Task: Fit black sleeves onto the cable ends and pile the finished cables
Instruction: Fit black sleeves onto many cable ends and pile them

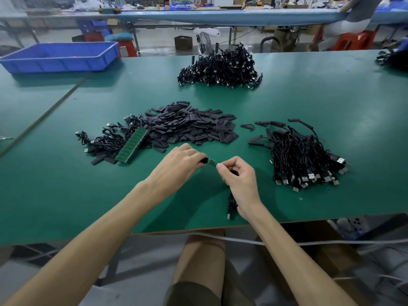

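Note:
My left hand (178, 161) pinches a black sleeve (203, 160) at the end of a small green board (213, 162). My right hand (239, 173) pinches the board's other end, and its black cable (230, 205) hangs down under the wrist to a USB plug near the table's front edge. A heap of loose black sleeves (187, 127) lies just beyond my hands. Left of it lie cables with a row of bare green boards (132, 145). A pile of sleeved cables (302, 157) sits to the right.
A bigger heap of black cables (220, 67) lies at the far middle of the green table (309, 102). A blue plastic tray (59, 56) stands at the far left. More cables (393, 57) show at the far right edge. A person sits at another bench behind.

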